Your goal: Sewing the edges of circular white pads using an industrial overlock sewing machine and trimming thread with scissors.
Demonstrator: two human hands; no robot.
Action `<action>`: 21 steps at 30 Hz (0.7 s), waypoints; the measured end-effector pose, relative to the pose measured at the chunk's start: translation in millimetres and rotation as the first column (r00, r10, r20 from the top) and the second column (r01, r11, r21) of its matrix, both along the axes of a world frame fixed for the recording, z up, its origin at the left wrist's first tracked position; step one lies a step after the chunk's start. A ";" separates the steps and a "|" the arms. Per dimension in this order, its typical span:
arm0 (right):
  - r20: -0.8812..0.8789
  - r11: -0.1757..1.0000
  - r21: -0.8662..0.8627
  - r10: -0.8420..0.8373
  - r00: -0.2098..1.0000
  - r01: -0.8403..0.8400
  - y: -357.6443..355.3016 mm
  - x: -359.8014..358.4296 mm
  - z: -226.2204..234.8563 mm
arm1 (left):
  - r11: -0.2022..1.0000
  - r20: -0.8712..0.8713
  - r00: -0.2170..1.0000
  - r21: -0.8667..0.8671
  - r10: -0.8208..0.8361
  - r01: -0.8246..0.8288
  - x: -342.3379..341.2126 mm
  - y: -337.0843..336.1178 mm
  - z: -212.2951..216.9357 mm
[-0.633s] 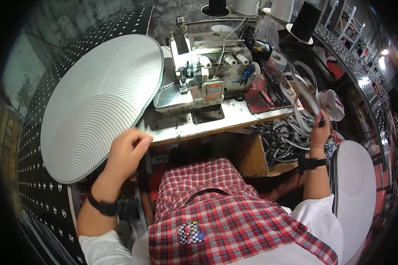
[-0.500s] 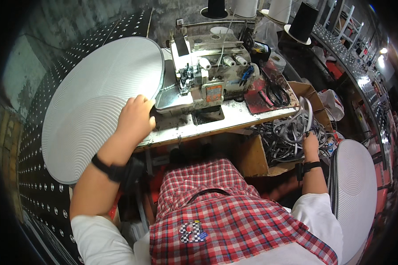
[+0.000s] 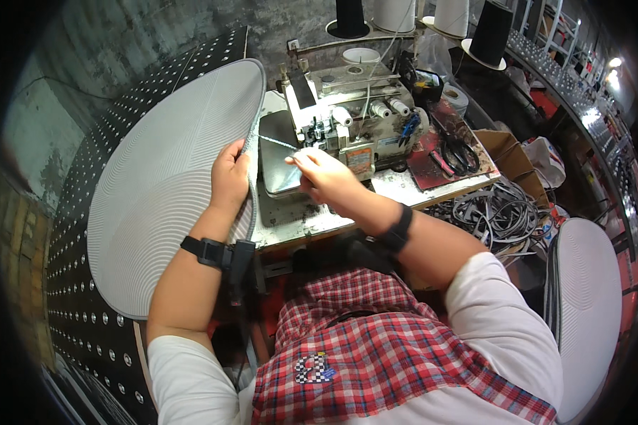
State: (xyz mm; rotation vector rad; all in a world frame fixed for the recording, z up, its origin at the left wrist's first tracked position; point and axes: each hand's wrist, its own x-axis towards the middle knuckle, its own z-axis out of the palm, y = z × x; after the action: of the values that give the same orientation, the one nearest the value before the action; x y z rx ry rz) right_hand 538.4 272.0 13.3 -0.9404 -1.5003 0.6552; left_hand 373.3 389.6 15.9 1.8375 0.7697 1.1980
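Mat, grey, oval and patterned with curved ridges, lies at the left, largely over a black studded surface, its right edge bending beside the sewing machine. The left hand grips that edge, thumb toward the machine, fingers bent in against the rim; how far they reach underneath cannot be told. A pale thread runs taut from the rim across the machine's metal plate to the right hand, whose thumb and forefinger look pinched on its end, the other fingers curled in. Both wrists wear black bands. On the table, right of the machine, black scissors lie on a red board, and blue snips rest against the machine's right end. Black and white spools stand behind. Below the board, a carton holds a tangle of grey and black strips. More oval mats stand stacked at the far right, beside the person's white sleeve and red checked apron.
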 end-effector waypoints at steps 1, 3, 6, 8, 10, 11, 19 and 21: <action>-0.321 0.935 -0.328 0.026 0.947 -0.137 14.1 -11.5 9.4 | 1.000 -0.010 1.000 0.016 0.007 -0.007 1.3 -3.9 1.1; -0.666 0.715 -0.572 -0.118 0.737 -0.403 34.0 -32.2 21.6 | 1.000 -0.010 1.000 0.019 0.003 -0.002 2.0 -7.6 3.0; -0.741 0.730 -0.551 -0.204 0.640 -0.405 52.3 -55.4 18.4 | 1.000 -0.015 1.000 -0.012 -0.010 0.009 -0.6 -4.6 0.1; -0.782 0.738 -0.523 -0.218 0.584 -0.426 57.7 -60.4 13.5 | 1.000 -0.045 0.999 0.010 0.024 -0.023 -0.1 -6.1 1.1; -0.819 0.749 -0.495 -0.234 0.524 -0.441 61.1 -62.5 8.6 | 0.998 -0.083 0.996 0.049 0.036 -0.032 2.2 -11.0 6.7; -0.840 0.754 -0.481 -0.249 0.482 -0.448 61.0 -64.6 8.3 | 0.994 -0.114 0.992 0.095 0.061 -0.050 1.6 -13.3 9.2; -0.883 0.785 -0.446 -0.304 0.358 -0.430 62.9 -68.2 3.4 | 0.972 -0.178 0.976 0.217 0.127 -0.086 3.9 -16.3 11.6; -0.885 0.782 -0.442 -0.300 0.356 -0.440 62.1 -69.1 4.9 | 0.969 -0.176 0.975 0.230 0.134 -0.092 2.5 -17.0 11.6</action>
State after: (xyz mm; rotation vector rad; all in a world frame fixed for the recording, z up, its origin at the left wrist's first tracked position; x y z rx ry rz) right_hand 469.3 334.1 18.2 -0.6956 -0.1841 1.5338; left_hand 375.8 372.6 27.6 2.1400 0.8883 1.2325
